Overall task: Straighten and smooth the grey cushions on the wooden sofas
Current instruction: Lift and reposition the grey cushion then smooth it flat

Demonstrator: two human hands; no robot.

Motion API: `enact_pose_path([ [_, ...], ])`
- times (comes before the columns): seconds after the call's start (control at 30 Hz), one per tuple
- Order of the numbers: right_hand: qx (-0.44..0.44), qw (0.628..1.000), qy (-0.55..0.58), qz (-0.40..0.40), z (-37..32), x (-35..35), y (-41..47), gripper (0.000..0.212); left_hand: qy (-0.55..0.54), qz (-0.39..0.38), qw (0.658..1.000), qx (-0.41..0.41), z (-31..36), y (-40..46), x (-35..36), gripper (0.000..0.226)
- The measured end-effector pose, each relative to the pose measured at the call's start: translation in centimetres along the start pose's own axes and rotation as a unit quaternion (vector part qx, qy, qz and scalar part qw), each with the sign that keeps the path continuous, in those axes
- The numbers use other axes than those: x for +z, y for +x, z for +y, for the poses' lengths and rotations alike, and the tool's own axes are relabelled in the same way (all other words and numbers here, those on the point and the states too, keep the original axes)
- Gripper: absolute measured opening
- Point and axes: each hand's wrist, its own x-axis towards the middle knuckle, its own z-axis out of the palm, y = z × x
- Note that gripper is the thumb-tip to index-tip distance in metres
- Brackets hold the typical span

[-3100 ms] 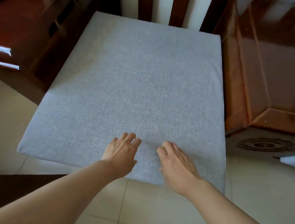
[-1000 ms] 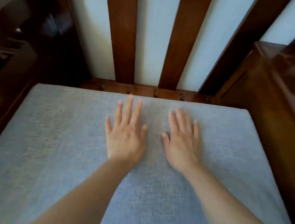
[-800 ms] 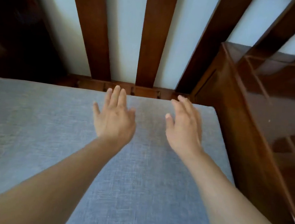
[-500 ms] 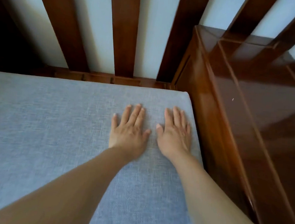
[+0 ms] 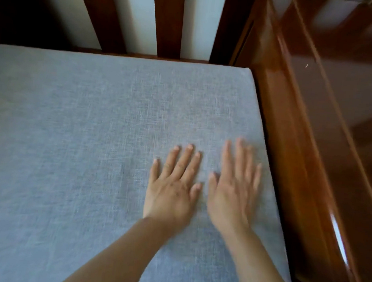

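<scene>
Grey cushion (image 5: 91, 132): lies flat on the seat of the wooden sofa, its far edge against the slatted backrest (image 5: 166, 20) and its right edge touching the armrest (image 5: 293, 139); the woven cover shows no plain crease in view.

Left hand (image 5: 173, 184): palm down on the cushion, fingers straight and slightly spread, holding nothing.

Right hand (image 5: 234, 190): just beside the left hand and nearer the armrest, fingers extended and holding nothing; it is blurred, so whether the whole palm rests on the fabric cannot be told.

Position of hands: both are on the right part of the cushion, about midway between its far edge and the near part that leaves the view.

Step in hand (judgement): smoothing the cover along the right side of the seat.

Risk 1 (judgement): a stroke that drags rather than glides may push fabric ahead of the palms and raise a ridge near the right edge.

Risk 2 (judgement): sideways pressure toward the armrest may wedge or buckle the cushion edge against the wood; pressure away from it may open a gap and leave the cushion askew.

Risk 3 (judgement): the right hand's outer fingers pass close to the armrest and may strike it during a fast stroke.

Unseen: the near edge and the left side of the cushion lie outside the view, so their alignment cannot be told.
</scene>
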Motion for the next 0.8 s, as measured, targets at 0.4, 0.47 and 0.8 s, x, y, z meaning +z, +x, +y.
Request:
enact_pose_path([
  [0.4,-0.081,0.992,-0.033,-0.094,-12.3,6.2,-4.9,0.064,0.028,0.010,0.996,-0.087,-16.0,-7.1,-3.9,0.063],
  [0.47,-0.067,0.995,0.001,-0.077,-14.9,5.5,-4.5,0.059,-0.015,0.030,0.996,-0.086,-15.6,-7.2,-4.9,0.059],
  [0.8,-0.101,0.992,0.007,-0.073,-27.4,6.6,-7.0,0.067,-0.035,0.117,0.980,-0.154,-26.1,-11.8,-10.5,0.060],
])
